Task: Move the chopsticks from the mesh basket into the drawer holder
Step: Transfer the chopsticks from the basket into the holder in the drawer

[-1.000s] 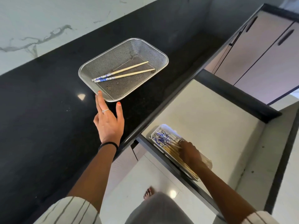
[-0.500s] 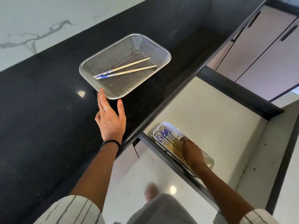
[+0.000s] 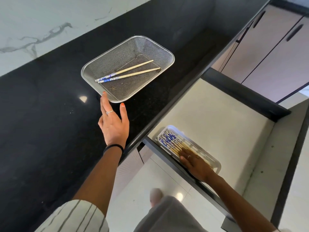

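Right hand (image 3: pixel 195 163) lies flat, fingers straight, on the bundle of chopsticks (image 3: pixel 172 142) in the white drawer holder (image 3: pixel 215 162), at the near edge of the open drawer (image 3: pixel 217 118). Left hand (image 3: pixel 113 124) rests open on the black counter (image 3: pixel 41 114), fingertips touching the mesh basket (image 3: pixel 168 54) near rim. Two blue-patterned chopsticks (image 3: pixel 128 72) lie side by side on the basket floor.

Blue-white patterned chopsticks (image 3: pixel 127 72), black countertop (image 3: pixel 41 114)
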A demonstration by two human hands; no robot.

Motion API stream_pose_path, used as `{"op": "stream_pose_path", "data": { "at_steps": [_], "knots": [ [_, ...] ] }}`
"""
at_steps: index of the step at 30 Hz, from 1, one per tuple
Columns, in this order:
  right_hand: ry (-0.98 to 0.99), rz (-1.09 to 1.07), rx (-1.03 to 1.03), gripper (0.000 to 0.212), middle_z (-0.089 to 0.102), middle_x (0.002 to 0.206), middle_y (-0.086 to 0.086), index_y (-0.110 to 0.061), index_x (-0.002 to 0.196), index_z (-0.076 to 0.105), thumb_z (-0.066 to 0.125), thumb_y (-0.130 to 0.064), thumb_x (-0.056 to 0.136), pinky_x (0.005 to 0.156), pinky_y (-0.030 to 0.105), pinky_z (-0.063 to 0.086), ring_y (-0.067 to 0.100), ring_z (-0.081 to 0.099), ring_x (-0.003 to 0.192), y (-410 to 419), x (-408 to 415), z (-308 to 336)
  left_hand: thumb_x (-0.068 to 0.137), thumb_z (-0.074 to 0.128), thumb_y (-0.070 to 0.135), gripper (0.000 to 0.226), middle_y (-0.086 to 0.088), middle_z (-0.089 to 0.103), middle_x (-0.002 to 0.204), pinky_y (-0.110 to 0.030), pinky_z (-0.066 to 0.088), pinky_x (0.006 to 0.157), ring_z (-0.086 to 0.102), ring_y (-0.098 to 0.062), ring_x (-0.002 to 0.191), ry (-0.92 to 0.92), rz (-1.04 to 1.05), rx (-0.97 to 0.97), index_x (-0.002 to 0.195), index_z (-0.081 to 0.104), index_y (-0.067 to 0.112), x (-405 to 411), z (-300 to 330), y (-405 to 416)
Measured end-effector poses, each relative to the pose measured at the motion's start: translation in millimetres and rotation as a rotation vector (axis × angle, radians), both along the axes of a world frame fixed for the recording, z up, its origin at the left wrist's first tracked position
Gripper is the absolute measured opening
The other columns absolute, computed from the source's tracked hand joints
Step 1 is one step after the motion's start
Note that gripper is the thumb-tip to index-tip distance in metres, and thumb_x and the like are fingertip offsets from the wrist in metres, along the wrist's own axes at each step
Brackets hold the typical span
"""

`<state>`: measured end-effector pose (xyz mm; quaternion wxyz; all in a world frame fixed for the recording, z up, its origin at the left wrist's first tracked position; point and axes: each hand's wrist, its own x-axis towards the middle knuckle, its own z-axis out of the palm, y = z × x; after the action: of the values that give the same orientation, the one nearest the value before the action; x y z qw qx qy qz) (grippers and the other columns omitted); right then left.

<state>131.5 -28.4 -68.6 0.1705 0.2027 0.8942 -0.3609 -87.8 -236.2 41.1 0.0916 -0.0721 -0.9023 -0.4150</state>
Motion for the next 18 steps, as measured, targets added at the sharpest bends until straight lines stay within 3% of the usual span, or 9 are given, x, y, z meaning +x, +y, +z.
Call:
{"op": "stream_pose_path", "data": {
  "at_steps": [6, 11, 18],
  "knots": [
    [0.042, 0.001, -0.092, 0.051, 0.041, 0.151, -0.007, -0.031, 0.142, 0.041, 0.03, -0.051, 0.096, 0.12, 0.04, 0.025, 0.014, 0.031, 0.142, -7, 5, 11, 0.102, 0.037, 0.04, 0.061, -0.003, 0.023, 0.161, -0.043, 0.019, 0.115, 0.046, -0.021, 0.132, 0.003, -0.002, -0.005, 0.154, 0.005, 0.029, 1, 1, 0],
    [-0.046, 0.029, -0.023, 0.061, 0.062, 0.13, 0.0, -0.026, 0.13, 0.056, 0.024, -0.061, 0.09, 0.107, 0.033, 0.044, 0.018, 0.053, 0.125, -3, 12, 19, 0.102, 0.037, 0.039, 0.062, -0.002, 0.024, 0.161, -0.041, 0.019, 0.115, 0.048, -0.019, 0.13, -0.006, -0.003, -0.008, 0.154, 0.005, 0.029, 1, 2, 0],
    [-0.074, 0.082, 0.051, 0.049, 0.054, 0.14, -0.004, -0.026, 0.138, 0.047, 0.03, -0.049, 0.098, 0.108, 0.036, 0.044, 0.017, 0.05, 0.129, 17, 14, 24, 0.102, 0.038, 0.039, 0.062, -0.002, 0.025, 0.161, -0.04, 0.019, 0.115, 0.05, -0.017, 0.126, -0.003, 0.004, -0.012, 0.154, 0.005, 0.028, 2, 3, 1]
  ]
}}
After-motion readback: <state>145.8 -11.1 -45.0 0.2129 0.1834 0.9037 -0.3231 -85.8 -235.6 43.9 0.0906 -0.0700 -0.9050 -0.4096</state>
